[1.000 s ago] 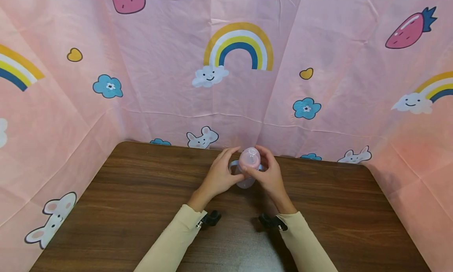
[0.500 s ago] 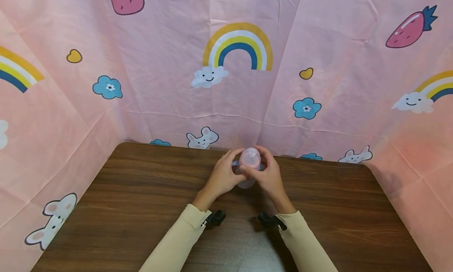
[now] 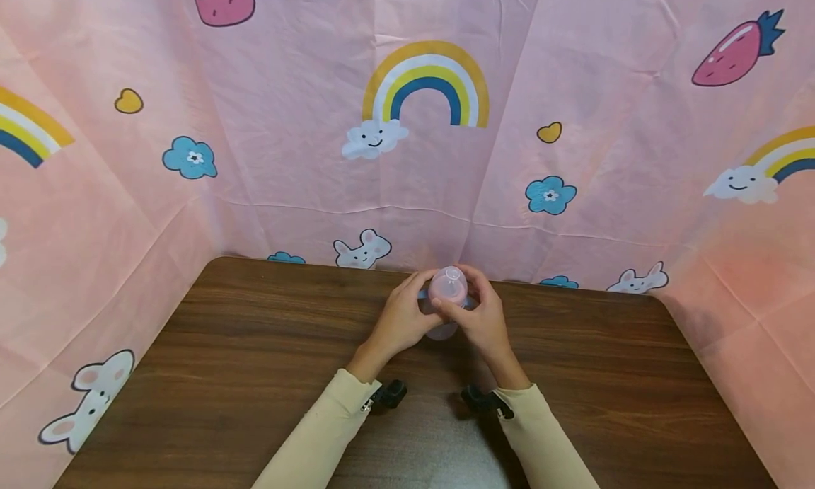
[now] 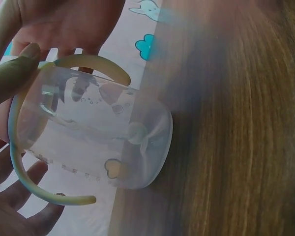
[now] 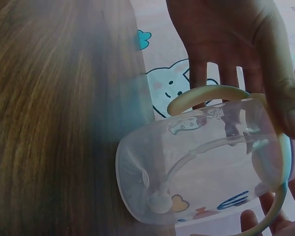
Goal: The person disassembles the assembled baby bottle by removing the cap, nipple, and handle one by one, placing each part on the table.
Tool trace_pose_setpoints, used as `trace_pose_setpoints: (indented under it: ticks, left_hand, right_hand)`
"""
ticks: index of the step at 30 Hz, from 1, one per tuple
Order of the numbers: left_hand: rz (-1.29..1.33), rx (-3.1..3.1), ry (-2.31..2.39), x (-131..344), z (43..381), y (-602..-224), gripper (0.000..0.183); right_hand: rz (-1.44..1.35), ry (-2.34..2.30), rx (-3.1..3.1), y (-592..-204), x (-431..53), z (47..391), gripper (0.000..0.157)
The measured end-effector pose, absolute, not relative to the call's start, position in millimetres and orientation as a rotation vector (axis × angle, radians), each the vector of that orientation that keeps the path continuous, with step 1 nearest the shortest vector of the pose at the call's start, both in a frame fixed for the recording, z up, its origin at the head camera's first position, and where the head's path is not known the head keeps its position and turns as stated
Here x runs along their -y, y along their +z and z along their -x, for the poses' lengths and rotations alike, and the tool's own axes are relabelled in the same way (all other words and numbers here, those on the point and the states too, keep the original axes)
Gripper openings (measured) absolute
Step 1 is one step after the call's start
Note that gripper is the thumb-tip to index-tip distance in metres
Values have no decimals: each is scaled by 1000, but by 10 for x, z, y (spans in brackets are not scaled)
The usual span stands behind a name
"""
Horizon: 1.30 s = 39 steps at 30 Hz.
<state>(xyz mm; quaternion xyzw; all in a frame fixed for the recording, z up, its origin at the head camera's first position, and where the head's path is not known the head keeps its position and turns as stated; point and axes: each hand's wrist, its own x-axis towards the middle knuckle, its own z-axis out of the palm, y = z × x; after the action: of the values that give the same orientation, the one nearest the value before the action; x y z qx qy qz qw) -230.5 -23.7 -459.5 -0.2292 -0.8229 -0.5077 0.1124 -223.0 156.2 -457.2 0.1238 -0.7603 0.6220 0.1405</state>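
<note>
A clear baby bottle (image 3: 448, 285) with a pink top and two curved handles is held upright between both hands near the table's far edge. My left hand (image 3: 401, 319) grips it from the left, its thumb low on the near side. From the right my right hand (image 3: 486, 318) holds it, thumb across the front of the pink top. In the left wrist view fingers reach round the pale handle (image 4: 96, 64). A straw with a round weighted end (image 5: 160, 201) shows inside the clear body in the right wrist view. Whether the base touches the table I cannot tell.
The dark wood table (image 3: 255, 376) ends just behind the bottle. A pink printed cloth (image 3: 293, 121) hangs along the back and both sides. Black wrist cameras (image 3: 391, 393) sit at the cuffs of the beige sleeves (image 3: 318, 432).
My left hand has moved slightly right, closer in on the bottle, covering more of its left handle. The right hand keeps nearly the same hold, and the bottle stays about where it was.
</note>
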Motion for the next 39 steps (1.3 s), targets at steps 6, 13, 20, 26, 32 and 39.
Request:
trace_pose_setpoints:
  ticks: [6,13,20,26,32,39]
  left_hand:
    - [684,2436,-1467,252,2307,-4585,70]
    - [685,2467,-1465,273,2316,-4593,71]
    - [686,2494,-1470,283,2296,-4587,75]
    - [702,2493,-1491,291,2278,-4588,76]
    - [704,2491,-1478,287,2291,-4614,74]
    - [694,2501,-1480,275,2284,-4613,73]
  right_hand:
    - [-368,1773,2213,-4564,-1581,2208,67]
    - [-385,1742,2230,-4567,-1598,2191,67]
    - [-409,1716,2245,-4565,-1621,2172,72]
    - [-438,1717,2272,-4575,-1635,2161,73]
    - [-435,1720,2265,-4572,-1628,2158,73]
    - [-457,1701,2239,-4585,-1625,2176,68]
